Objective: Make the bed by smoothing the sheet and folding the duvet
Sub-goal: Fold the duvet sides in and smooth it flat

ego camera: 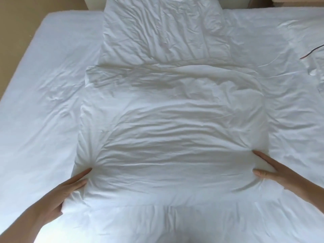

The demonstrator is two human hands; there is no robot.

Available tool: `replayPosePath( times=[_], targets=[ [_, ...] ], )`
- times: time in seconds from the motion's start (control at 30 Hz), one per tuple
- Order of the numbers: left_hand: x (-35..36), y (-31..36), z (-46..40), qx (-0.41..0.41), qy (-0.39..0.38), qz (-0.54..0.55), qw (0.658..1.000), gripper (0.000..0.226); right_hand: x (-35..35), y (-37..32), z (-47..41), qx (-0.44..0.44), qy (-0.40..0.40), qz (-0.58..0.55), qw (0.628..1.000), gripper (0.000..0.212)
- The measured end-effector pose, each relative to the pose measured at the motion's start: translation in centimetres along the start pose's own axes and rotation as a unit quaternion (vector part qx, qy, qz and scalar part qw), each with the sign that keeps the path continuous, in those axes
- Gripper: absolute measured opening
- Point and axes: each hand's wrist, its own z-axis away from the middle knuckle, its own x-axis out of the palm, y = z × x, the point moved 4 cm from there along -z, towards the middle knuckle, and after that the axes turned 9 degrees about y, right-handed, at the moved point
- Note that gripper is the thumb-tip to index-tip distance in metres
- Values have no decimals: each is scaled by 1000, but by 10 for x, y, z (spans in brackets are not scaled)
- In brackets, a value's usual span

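A white duvet (pixel 171 130), folded into a long thick strip, runs down the middle of the bed over a wrinkled white sheet (pixel 45 95). My left hand (pixel 70 190) presses against the duvet's near left edge with straight fingers, the thumb low against the fabric. On the near right edge, my right hand (pixel 273 171) lies with its fingers straight along the side of the fold. The fabric puckers between the two hands. The far part of the strip is narrower and creased.
The sheet lies bare on both sides of the duvet, with creases on the left. A thin dark cable (pixel 311 52) crosses the sheet at the far right. Beige floor (pixel 19 20) shows beyond the bed's left edge, and a pale headboard (pixel 94 2) at the top.
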Motion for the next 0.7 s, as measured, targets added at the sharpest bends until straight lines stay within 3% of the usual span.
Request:
replayPosePath(
  times=[0.13,0.23,0.37,0.53,0.7],
  targets=[
    [15,12,13,-56,-41,67,995,48,6,14,-1,22,25,-23,999,90],
    [20,12,18,-34,-43,82,995,52,8,22,-3,39,17,-42,998,89],
    [21,15,25,20,-16,55,998,79,9,7,5,35,5,-94,995,93],
    [26,11,30,4,-6,54,998,61,12,4,6,96,-10,-81,992,95],
    [29,18,41,-18,18,47,999,86,15,-11,24,119,-14,-61,991,81]
  ],
)
